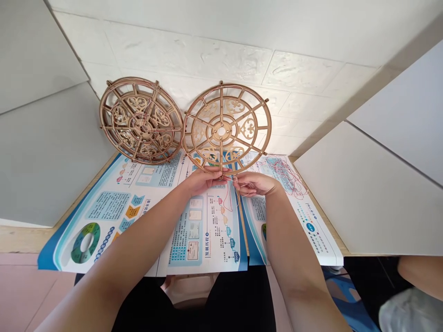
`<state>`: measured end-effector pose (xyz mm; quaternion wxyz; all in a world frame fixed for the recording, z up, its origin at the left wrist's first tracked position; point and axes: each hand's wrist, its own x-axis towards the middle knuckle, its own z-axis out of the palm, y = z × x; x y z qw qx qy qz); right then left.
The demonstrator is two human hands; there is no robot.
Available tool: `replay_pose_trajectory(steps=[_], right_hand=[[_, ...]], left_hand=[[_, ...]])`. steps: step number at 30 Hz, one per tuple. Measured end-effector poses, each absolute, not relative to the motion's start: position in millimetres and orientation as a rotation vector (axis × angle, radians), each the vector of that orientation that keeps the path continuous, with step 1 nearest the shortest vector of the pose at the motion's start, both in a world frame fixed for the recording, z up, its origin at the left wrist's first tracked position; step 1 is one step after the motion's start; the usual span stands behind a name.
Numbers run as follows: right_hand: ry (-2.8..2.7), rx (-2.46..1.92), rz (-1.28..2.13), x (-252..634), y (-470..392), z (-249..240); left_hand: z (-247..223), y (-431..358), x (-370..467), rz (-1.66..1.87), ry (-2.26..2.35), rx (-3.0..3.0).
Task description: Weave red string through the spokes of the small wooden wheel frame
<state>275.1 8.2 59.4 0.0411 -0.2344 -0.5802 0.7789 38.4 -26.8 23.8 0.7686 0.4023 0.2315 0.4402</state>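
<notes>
A round golden-brown openwork frame, with spokes and scroll ornaments, stands upright in front of me. My left hand grips its bottom rim, thumb in front. Close by on the right, my right hand pinches a thin wire near the rim, fingers closed. Reddish strands of the wire hang down between the two hands. Part of the wire runs along the frame's left rim. Some of my fingertips are hidden behind the frame and the wire.
Several similar round frames lean stacked against the white wall at left. A tangle of red wire lies at right on printed posters covering the table. Grey panels flank both sides. Another person's arm shows at lower right.
</notes>
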Motion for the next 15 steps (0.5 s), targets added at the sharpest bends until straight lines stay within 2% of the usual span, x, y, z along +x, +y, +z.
replay_pose_trajectory(steps=[15], right_hand=[[-1.741, -0.79, 2.379, 272.7, 7.7, 56.3]], left_hand=[[21.0, -26.5, 36.9, 0.919, 0.517, 0.879]])
